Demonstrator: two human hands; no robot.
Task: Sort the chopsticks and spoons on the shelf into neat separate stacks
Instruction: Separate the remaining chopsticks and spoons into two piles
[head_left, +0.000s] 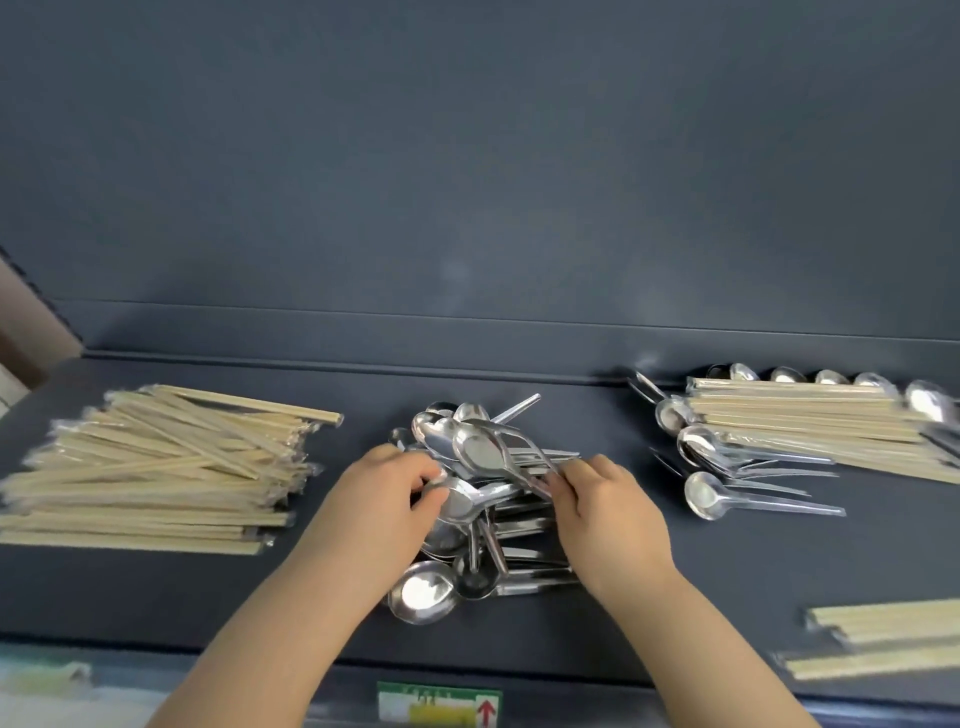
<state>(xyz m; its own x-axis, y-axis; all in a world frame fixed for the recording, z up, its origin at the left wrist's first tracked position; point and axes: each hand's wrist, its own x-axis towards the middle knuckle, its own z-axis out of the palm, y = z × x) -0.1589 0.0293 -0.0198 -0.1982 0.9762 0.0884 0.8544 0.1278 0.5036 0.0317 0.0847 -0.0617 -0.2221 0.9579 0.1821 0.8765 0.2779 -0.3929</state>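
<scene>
Nearest me, at six o'clock, a green-and-white label with a red arrow (440, 706) sits on the front lip of the dark grey metal shelf (701, 571); the frame cuts off its lower edge. At four o'clock a small bundle of pale wrapped chopsticks (883, 639) lies on the shelf and runs out of view to the right.

In the middle lies the heap of shiny steel spoons (483, 467), loosely tangled. The left hand (384, 504) meets it at its nine o'clock side, thumb and curled fingers pinching a spoon bowl. The right hand (608, 514) comes in at three o'clock, fingertips closed on spoon handles. Both hands cover part of the heap, so I cannot tell how many spoons each holds.

At nine o'clock, well apart from the spoons, is a broad stack of wooden chopsticks in clear sleeves (156, 467), roughly aligned with a few askew. At two o'clock I see a mixed pile of chopsticks over spoons (805, 426), with bowls poking out on its left side and behind. Its right end is blurred and cut off. A dark grey back panel (467, 182) closes the far side.
</scene>
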